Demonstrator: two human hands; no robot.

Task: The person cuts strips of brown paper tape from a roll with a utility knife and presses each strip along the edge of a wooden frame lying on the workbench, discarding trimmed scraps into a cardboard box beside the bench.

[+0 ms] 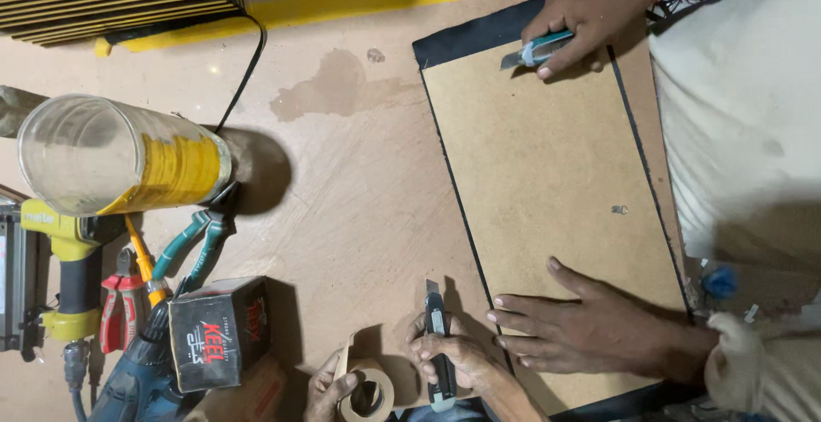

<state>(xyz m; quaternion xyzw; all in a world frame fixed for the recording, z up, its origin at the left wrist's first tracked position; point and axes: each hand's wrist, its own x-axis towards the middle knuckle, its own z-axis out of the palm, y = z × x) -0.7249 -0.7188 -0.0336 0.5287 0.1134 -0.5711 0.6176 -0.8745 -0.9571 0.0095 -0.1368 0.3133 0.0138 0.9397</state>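
Down at the bottom edge, the right hand (453, 355) has its fingers closed around a knife (436, 319). Its blade points up the frame. The left hand (327, 390) sits beside it, lower left, fingers curled on a tape roll (369, 395). A brown board (547, 165) lies just right of the knife, its long side running top to bottom. The right hand is nearer to it. Another person's hand (590, 330) lies flat on the board; their other hand (577, 20) grips a teal cutter (537, 50) at the top.
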